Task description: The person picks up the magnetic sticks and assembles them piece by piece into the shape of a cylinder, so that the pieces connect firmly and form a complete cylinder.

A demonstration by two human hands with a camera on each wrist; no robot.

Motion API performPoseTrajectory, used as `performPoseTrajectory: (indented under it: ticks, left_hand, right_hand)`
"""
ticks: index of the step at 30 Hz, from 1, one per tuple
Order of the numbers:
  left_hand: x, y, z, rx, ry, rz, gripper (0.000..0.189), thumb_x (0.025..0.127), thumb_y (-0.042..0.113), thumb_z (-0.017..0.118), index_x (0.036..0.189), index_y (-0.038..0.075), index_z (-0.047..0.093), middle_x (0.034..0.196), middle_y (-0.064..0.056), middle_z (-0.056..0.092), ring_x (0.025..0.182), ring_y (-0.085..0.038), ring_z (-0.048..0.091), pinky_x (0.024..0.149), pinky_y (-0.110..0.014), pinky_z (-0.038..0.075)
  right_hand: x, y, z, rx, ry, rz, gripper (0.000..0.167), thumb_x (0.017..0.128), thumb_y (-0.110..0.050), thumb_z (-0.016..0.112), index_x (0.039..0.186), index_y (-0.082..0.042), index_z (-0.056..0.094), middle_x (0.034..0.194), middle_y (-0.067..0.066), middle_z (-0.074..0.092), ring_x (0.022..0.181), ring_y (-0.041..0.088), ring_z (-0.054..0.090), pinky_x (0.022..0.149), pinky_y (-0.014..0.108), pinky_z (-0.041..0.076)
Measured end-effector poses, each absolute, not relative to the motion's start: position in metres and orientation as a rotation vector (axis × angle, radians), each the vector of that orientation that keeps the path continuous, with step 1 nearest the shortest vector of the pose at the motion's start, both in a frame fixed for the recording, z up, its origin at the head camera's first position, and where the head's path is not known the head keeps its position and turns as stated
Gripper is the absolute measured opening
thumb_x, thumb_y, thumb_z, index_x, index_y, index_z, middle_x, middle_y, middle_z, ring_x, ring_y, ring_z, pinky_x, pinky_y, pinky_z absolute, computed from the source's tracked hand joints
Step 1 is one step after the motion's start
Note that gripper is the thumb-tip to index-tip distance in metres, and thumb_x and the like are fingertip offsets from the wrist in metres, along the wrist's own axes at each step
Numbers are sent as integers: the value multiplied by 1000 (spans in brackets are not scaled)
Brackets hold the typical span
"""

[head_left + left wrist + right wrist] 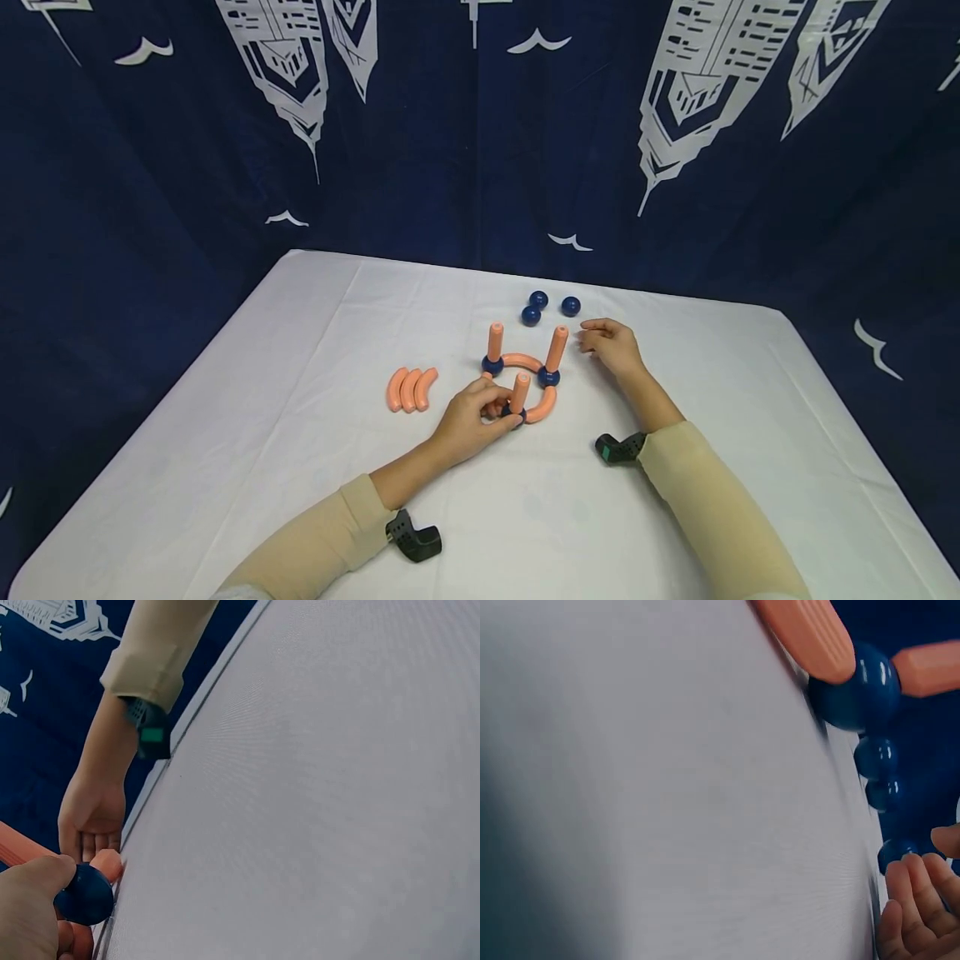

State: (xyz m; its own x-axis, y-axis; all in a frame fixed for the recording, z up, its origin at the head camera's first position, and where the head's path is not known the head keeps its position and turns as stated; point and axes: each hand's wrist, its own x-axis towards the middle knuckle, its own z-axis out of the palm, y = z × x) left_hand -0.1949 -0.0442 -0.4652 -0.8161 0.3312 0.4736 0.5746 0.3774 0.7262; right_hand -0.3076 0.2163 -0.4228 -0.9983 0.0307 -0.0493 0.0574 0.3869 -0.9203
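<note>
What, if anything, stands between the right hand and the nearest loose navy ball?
Nothing visible does. In the head view, only white tablecloth shows between the right hand and the loose navy ball; the nearest upright coral stick stands to the hand's left, outside that gap.
</note>
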Motion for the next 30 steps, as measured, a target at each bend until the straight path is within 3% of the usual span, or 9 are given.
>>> performPoseTrajectory:
  ticks: [6,11,16,21,25,30]
  left_hand:
    - [-194,-46,-463,-804,-2390,-1415,25,82,16,79,103,6,71,84,1,53,71,-10,50,64,-22,45]
    - [-194,-46,-463,-809,-2372,-1425,24,82,16,80,102,6,71,83,-1,53,71,-11,51,64,-22,45]
    - [-193,-44,-465,-828,-2352,-1426,23,82,16,80,101,7,71,82,-1,53,70,-11,50,63,-21,45]
    - [-192,-42,-466,-843,-2354,-1424,24,83,17,79,104,8,71,82,-1,53,70,-10,50,64,-20,45]
    - [-192,-42,-465,-843,-2357,-1410,24,82,17,79,103,7,71,82,-1,52,69,-10,50,63,-20,44]
    - [-193,-45,-464,-830,-2364,-1398,24,82,17,79,103,8,71,81,0,52,69,-10,50,63,-20,44]
  right_hand:
    - [-330,213,-424,248,2629,-1767,38,92,-13,62,126,4,56,90,1,63,71,4,60,62,18,46]
    - [-341,210,-423,278,2713,-1661,46,91,-20,66,130,2,54,105,12,63,77,10,59,65,19,44]
    - [-351,208,-421,312,2774,-1479,60,90,-31,67,137,0,47,121,21,61,93,24,62,78,31,47]
    - [-359,207,-420,312,2842,-1267,68,90,-39,63,141,0,43,129,25,55,113,36,55,97,45,43]
    - [-363,205,-419,238,2896,-1132,68,90,-40,63,143,-4,43,131,26,53,118,38,51,100,47,40]
    - [-369,200,-419,148,2944,-1013,65,91,-39,62,145,-7,43,126,24,57,112,37,53,97,48,41]
